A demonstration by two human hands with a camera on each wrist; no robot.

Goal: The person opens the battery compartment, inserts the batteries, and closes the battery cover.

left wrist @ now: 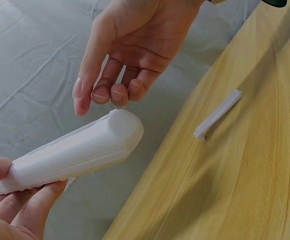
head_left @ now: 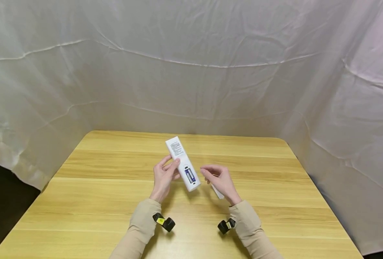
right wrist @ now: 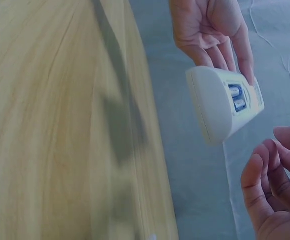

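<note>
Clearly, the white remote control [head_left: 183,163] is up off the wood-grain table [head_left: 114,212], gripped in the left hand [head_left: 163,177] with the thumb laid across its back face and the fingers tucked underneath. It slants in the head view, the end with printed text [head_left: 176,148] pointing away from the person and the other end leaning toward the right hand [head_left: 222,181]. Near that lower end the battery compartment [head_left: 190,175] is uncovered, and two batteries [right wrist: 240,104] lie side by side in it. The right hand hovers just beside the remote without touching it — its fingers are loosely bent, the thumb close to the fingertips, and it has hold of nothing. Below it a small, narrow white piece [left wrist: 218,114] lies on the table, apart from both hands; in the head view the right hand covers part of it. Each forearm wears a beige sleeve [head_left: 143,221], and a black camera sits at each wrist — the left one [head_left: 164,222] carries a yellow label. Behind the table's far edge hangs a pale, creased curtain [head_left: 191,90].
</note>
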